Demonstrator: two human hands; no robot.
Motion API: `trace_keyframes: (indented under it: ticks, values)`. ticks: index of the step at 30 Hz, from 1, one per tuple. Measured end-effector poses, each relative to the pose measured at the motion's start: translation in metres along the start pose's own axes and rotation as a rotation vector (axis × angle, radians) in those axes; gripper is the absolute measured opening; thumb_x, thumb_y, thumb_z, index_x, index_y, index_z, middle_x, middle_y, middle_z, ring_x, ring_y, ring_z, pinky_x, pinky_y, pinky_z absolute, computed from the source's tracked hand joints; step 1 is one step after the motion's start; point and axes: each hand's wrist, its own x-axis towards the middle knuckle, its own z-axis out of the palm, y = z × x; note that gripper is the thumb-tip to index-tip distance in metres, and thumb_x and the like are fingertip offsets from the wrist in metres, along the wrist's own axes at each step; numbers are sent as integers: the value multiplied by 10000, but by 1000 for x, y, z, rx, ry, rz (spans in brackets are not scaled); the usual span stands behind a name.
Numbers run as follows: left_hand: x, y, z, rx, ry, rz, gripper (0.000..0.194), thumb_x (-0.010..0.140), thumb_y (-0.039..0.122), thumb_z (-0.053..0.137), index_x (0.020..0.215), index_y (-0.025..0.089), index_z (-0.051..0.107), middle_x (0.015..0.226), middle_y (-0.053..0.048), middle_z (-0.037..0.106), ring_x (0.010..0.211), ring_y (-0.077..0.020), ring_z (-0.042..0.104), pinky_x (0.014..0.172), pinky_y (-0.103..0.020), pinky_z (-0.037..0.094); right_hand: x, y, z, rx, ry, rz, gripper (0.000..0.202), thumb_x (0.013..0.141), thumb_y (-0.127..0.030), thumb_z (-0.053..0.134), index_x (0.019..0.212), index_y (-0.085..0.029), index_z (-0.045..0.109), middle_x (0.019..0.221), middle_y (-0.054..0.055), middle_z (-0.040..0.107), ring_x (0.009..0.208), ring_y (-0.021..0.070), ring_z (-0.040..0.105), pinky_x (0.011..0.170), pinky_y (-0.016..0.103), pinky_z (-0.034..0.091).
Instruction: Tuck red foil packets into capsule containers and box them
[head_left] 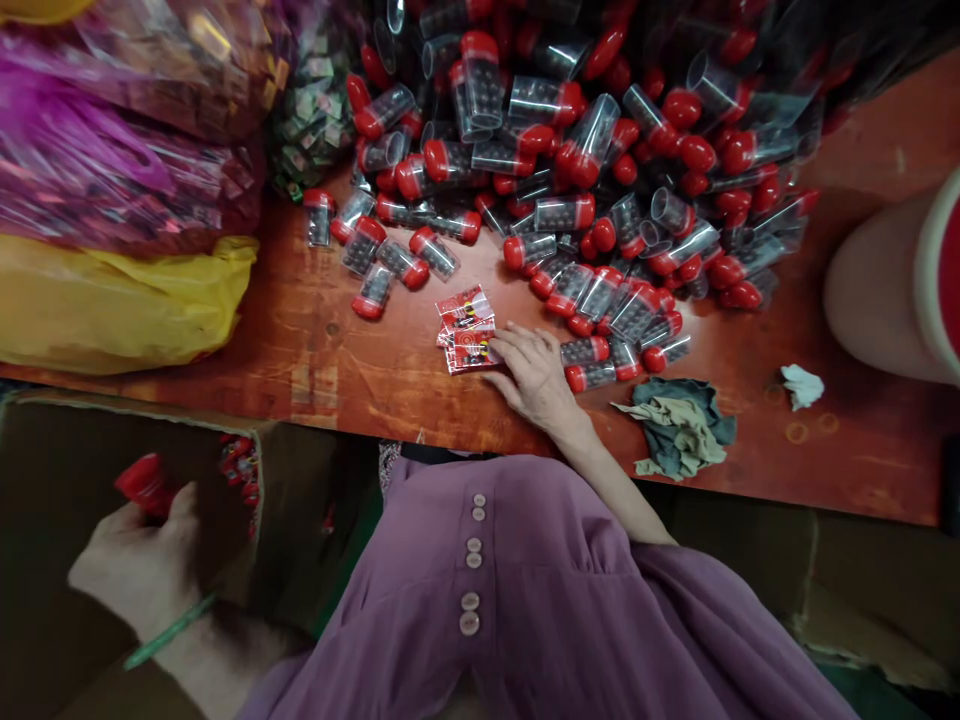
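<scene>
My right hand [534, 375] rests on the red-brown table [315, 350], fingertips on a small stack of red printed labels [466, 328]. My left hand [142, 565] is low at the left over a cardboard box [52, 470], closed around a red-capped container [144, 485]. A big heap of clear tubes with red caps [570, 150] covers the far half of the table, some lying loose near the labels.
Plastic bags, pink [112, 160] and yellow [112, 300], lie at the left. A crumpled grey-green cloth [679, 425] sits right of my hand, with a white scrap [801, 385] beyond. Another person's arm [892, 280] enters at the right edge. More red-capped pieces [240, 465] lie in the box.
</scene>
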Motion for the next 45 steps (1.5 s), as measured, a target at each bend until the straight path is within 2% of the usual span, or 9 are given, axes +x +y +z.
trace_keyframes:
  ticks: [3,7,11,15,20,26,32,40,45]
  values:
    - [9,9,2,393,315,-261,269,536,344,804,566,279,545,512,-15,495,755,-416,639,613,-526,495,-1,7,10,-68,-31,-6,285,997,-285,528,1227,-185,665,1294,119,695,1262,271,578,1056,492,365]
    - [12,85,36,84,442,196,534,674,358,831,1181,273,689,1161,-100,712,1106,-406,638,905,-620,521,-3,8,18,-101,-34,-33,263,993,-189,504,1146,-216,716,1206,76,745,1158,240,621,1033,473,359]
    - [7,178,98,-243,25,891,411,869,234,705,1273,212,638,1141,-89,734,1043,-244,698,927,-400,577,-1,2,16,-128,-44,-30,270,981,-149,504,1139,-215,713,1181,68,751,1117,237,601,1046,482,332]
    - [6,222,154,-238,-158,1126,361,939,207,593,1295,154,612,1307,-156,667,1266,-279,603,1070,-455,510,7,-10,10,-141,-138,-38,252,982,-171,508,1146,-169,699,1182,101,735,1077,247,575,1054,493,339]
    - [17,222,179,-271,-111,1164,281,931,103,530,1137,187,701,1230,-125,709,1232,-265,608,1025,-453,518,-6,-20,-29,-178,-194,24,308,1001,-169,443,1229,-142,647,1244,117,685,1074,255,551,932,429,437]
    - [23,220,182,-259,10,1077,88,887,183,643,854,187,724,946,-96,744,836,-213,637,751,-356,524,-97,5,-99,-493,6,647,441,973,-286,493,1350,-62,541,1303,233,577,1089,339,502,917,512,447]
    - [25,225,179,-269,-116,953,138,900,266,636,898,194,754,910,-87,719,827,-210,636,762,-348,529,-153,53,-106,-600,-91,823,339,975,-238,423,1136,-126,700,941,172,647,899,308,542,786,470,449]
    - [33,236,167,-290,-276,841,277,935,339,550,862,193,774,891,-73,733,799,-199,663,731,-314,525,-118,59,-147,-174,1,670,384,875,-558,647,967,-186,681,906,79,671,797,217,618,727,351,483]
    - [42,242,161,-208,-331,871,316,954,335,506,819,176,742,793,-68,718,709,-193,648,661,-298,475,-48,61,-116,-125,240,730,556,849,-674,604,1109,-182,603,843,50,684,732,203,628,727,369,524]
